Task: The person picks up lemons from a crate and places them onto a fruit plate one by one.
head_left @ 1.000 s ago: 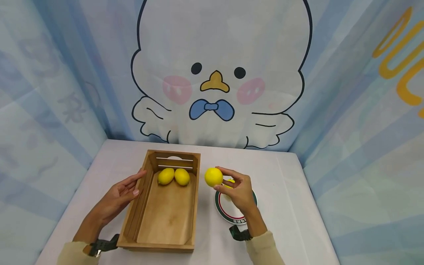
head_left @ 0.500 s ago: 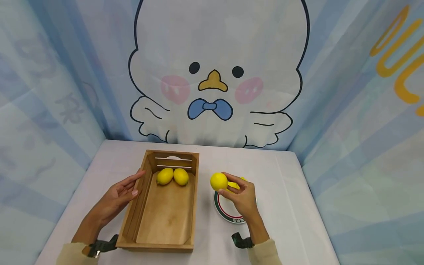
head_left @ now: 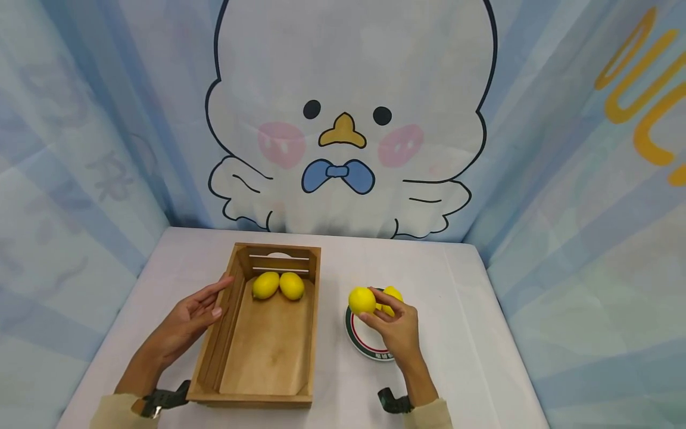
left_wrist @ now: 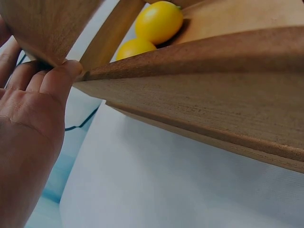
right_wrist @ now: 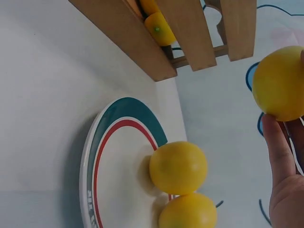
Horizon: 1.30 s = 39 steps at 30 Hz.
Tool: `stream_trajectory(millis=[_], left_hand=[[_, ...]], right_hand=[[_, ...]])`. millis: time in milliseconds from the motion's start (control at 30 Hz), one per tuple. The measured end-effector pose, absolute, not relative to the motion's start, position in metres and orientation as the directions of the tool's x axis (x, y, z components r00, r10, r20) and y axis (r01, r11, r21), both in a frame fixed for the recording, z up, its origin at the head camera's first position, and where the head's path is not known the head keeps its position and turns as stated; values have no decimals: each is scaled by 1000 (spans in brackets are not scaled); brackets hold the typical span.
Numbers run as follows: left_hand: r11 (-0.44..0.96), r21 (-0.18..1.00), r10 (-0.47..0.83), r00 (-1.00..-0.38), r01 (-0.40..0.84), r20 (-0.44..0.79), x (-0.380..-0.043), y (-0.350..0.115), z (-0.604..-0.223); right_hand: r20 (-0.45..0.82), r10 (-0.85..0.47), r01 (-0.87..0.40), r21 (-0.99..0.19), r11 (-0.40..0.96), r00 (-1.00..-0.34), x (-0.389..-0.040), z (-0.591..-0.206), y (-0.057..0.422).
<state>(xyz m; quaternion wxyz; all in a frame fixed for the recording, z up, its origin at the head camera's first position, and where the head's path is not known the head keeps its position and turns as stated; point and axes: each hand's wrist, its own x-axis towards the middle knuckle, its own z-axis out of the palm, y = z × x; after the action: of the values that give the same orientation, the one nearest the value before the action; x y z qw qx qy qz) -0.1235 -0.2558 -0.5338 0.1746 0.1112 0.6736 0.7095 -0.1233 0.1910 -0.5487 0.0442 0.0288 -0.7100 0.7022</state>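
Note:
My right hand (head_left: 399,325) pinches a yellow lemon (head_left: 362,300) between thumb and fingers, held up over the plate's left part. Below it lies a white plate (head_left: 370,348) with a green and red rim. Two more lemons sit on that plate, the nearer (right_wrist: 178,167) beside the other (right_wrist: 188,212) in the right wrist view. At the left, my left hand (head_left: 190,319) holds the left wall of a slatted wooden crate (head_left: 313,333), fingertips at its rim. Inside the crate, against the far end, two lemons lie side by side, a left one (head_left: 266,286) and a right one (head_left: 292,286).
A white cloth covers the table (head_left: 455,345). Behind it hangs a curtain (head_left: 343,208) printed with a cartoon chick, and pale blue curtains stand on both sides. The crate's right wall rises between its floor and the plate.
My right hand has moved right and down with the lemon, from beside the crate's right wall to over the plate. The left hand and crate have stayed put.

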Motion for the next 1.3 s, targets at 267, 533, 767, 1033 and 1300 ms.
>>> stream_trajectory(millis=[267,533,767,1033,1300], left_hand=[[-30,995,396,-915,-97,-77,-123,-255,-532],[-28,996,404,-912,-90,-71,-122,-255,-532],[-6,994,392,-915,-107,-96,-124,-258,-535],[-17,995,396,-915,-93,-79,-125,-257,-535],[3,994,388,-916,-106,-99,-125,-257,-537]], right_hand=[[77,106,-67,-993,97,-991,-114,-561,195],[68,163,-41,-986,161,-984,-106,-569,195],[45,202,0,-976,216,-978,-100,-574,194],[26,222,30,-970,243,-975,-96,-580,191],[51,254,35,-946,322,-966,-94,-592,184]])
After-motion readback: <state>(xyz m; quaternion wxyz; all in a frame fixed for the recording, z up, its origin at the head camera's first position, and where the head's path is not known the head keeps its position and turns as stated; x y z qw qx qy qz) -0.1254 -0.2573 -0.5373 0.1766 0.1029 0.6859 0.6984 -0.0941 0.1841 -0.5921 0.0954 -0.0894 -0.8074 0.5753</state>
